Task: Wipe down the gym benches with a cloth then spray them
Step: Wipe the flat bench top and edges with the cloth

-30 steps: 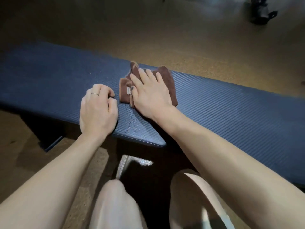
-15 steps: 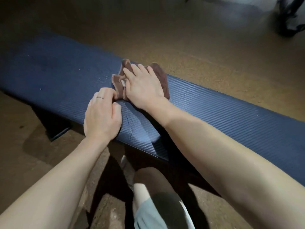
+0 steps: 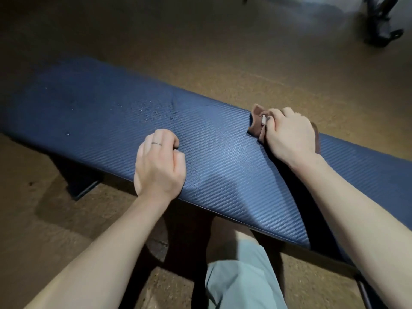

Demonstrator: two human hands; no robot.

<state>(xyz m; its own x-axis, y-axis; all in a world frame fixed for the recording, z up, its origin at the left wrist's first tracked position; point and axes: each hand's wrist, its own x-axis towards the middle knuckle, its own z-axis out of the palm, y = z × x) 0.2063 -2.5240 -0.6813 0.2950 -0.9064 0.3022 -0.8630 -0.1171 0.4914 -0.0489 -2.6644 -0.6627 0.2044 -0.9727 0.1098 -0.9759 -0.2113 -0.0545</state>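
- Evidently the wiping step was under way: the brown cloth (image 3: 256, 123) lay bunched on the far edge of the blue padded gym bench (image 3: 223, 166), right of the bench's middle, with a small pale tag showing among its folds.
- The right hand (image 3: 289, 139) lay on top of the cloth, fingers curled over it and gripping it against the padding; only the cloth's left end and a sliver past the knuckles were visible.
- The left hand (image 3: 159, 163) rested on the bench's near edge, left of the cloth and well apart from it, fingers curled under and holding nothing, a thin ring (image 3: 156, 143) on one finger; it seemed to be bracing.
- Small droplets (image 3: 147, 112) speckled the ribbed surface left of centre, toward the far side, so that stretch probably had not been wiped dry yet.
- By my judgement, the wipe was only partly done, the spraying was left, and any other benches were untouched.
- No spray bottle, bucket or other container appeared anywhere, so there were no contents to report.
- Around the bench lay a speckled brown floor (image 3: 200, 52), with the dark base of some gym equipment (image 3: 379, 25) at far right and the person's pale green shorts (image 3: 240, 275) at the near edge.
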